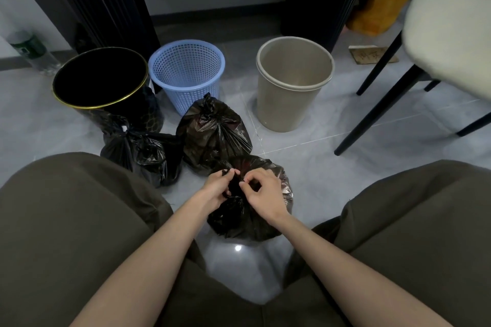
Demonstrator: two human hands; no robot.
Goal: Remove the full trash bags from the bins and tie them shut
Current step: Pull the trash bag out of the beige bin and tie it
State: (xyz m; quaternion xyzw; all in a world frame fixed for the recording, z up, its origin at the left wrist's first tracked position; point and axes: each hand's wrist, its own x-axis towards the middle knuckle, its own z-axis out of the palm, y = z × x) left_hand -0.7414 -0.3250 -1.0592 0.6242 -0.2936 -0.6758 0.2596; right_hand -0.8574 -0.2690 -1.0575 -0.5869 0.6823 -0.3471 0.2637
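Trash bags, three in black plastic, are lying on the floor before three bins: a black bin [90, 107], a blue basket [186, 93] and a beige bin [281, 109]. Two are knotted, the left bag [140, 151] and the middle bag [212, 135]. We are pinching the nearest bag [239, 220] by its gathered neck with our left hand [218, 186] and right hand [263, 191].

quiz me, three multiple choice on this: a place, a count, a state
1. Middle bin? A black B blue C beige
2. Black bags on the floor? A two B three C five
3. State of the nearest bag? A pinched by both hands B untouched C inside a bin
1 B: the blue bin sits between the others.
2 B: two knotted, one in hand.
3 A: left hand and right hand pinch its neck.
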